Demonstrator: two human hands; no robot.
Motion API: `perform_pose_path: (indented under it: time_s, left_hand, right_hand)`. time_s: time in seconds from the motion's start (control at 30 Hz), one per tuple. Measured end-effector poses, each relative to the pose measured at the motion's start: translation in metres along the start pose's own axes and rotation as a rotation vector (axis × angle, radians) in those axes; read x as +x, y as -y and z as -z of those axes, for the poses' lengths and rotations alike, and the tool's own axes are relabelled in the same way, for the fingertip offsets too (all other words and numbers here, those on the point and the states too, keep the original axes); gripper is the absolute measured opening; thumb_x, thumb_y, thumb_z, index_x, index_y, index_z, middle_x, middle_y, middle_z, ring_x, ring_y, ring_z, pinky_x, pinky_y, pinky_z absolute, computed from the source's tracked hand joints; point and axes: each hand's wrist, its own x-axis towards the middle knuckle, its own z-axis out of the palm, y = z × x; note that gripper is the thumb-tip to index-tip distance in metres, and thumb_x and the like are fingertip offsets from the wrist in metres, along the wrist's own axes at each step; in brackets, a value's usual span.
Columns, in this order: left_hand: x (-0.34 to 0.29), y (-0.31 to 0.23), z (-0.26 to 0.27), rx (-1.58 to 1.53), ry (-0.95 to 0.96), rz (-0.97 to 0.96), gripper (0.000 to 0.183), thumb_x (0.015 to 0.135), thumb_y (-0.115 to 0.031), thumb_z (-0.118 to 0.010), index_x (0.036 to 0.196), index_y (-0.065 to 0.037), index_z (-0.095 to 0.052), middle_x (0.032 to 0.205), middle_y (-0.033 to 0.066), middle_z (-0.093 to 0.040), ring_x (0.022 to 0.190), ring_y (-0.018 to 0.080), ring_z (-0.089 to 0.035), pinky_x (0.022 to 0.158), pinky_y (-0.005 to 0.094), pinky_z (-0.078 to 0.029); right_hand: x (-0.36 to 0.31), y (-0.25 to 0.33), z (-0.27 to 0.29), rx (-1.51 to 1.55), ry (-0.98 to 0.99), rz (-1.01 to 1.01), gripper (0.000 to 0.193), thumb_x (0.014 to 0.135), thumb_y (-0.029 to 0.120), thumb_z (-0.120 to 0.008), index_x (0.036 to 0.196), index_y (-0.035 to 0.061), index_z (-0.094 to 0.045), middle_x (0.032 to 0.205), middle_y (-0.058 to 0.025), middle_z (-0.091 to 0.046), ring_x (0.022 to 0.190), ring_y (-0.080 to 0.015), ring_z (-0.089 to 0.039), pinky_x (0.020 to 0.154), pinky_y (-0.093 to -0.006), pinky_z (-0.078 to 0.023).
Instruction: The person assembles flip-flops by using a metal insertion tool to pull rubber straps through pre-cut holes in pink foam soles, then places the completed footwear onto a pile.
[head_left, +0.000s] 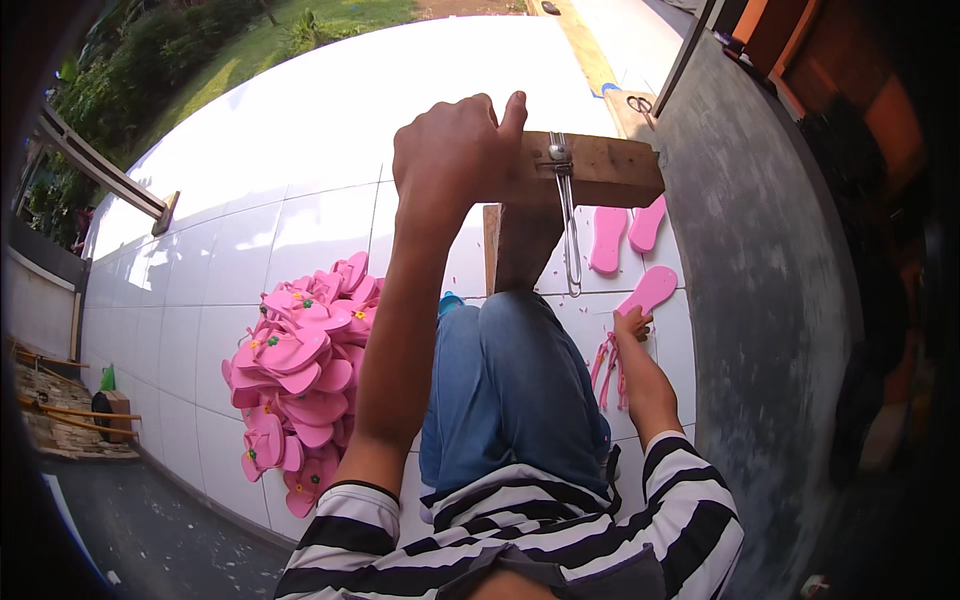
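Observation:
My left hand is closed over the left end of a wooden beam, its thumb sticking up; the fingertips are hidden. The beam sits on an upright wooden post in front of my knees. From a round metal fitting on it hangs a long, thin metal wire loop. Low to the right, my right hand grips one end of a pink flip-flop sole just above the tiles. Pink straps lie beside that hand. Two more strapless pink soles lie farther off.
A heap of pink flip-flops with small flower decorations stands left of my legs. Scissors lie on a board at the far right. A grey wall runs along the right. Small pink scraps dot the white tiles.

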Motion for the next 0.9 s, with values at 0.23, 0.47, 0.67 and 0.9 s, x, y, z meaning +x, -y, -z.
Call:
perform_pose_path:
  time_s: [0.23,0.47,0.67,0.9]
  left_hand:
    - [-0.001,-0.016,0.011,-0.069,0.006,0.07,0.053,0.095,-0.054,-0.041,0.098,-0.011,-0.072,0.086,0.0132,-0.073,0.083,0.032,-0.07,0.08,0.0429,-0.054]
    - [-0.033,0.01,0.012,-0.635,-0.291,-0.152,0.027,0.094,-0.031,-0.056,0.1,-0.006,-0.066,0.088,0.0115,-0.071,0.085,0.0249,-0.069,0.08,0.0362,-0.051]
    - [-0.171,-0.015,-0.027,-1.217,-0.504,-0.488,0.037,0.091,-0.022,-0.067,0.118,0.0,-0.055,0.116,0.0199,-0.061,0.106,0.0265,-0.06,0.084,0.0357,-0.05]
    - [-0.199,-0.017,-0.031,-1.115,-0.216,-0.379,0.048,0.079,-0.003,-0.078,0.121,-0.001,-0.054,0.11,0.0185,-0.066,0.104,0.0297,-0.065,0.092,0.0406,-0.05]
  right_hand:
    - [-0.004,-0.011,0.03,0.576,0.13,-0.116,0.089,0.069,0.048,-0.076,0.137,0.0056,-0.038,0.125,-0.022,-0.053,0.12,-0.034,-0.052,0.1,-0.0482,-0.042]
    - [-0.145,-0.012,0.125,1.831,0.746,0.115,0.063,0.083,0.017,-0.068,0.14,0.0138,-0.042,0.116,-0.013,-0.06,0.113,-0.0273,-0.058,0.094,-0.0422,-0.048]
    - [-0.262,-0.031,0.208,1.213,0.286,0.972,0.105,0.072,0.0,-0.07,0.155,0.0058,-0.007,0.141,-0.0162,-0.032,0.128,-0.0268,-0.042,0.1,-0.0423,-0.046]
    - [-0.295,-0.006,0.231,0.701,-0.147,1.311,0.092,0.074,0.014,-0.08,0.146,0.0002,-0.025,0.14,-0.0228,-0.033,0.131,-0.0363,-0.038,0.102,-0.0448,-0.043]
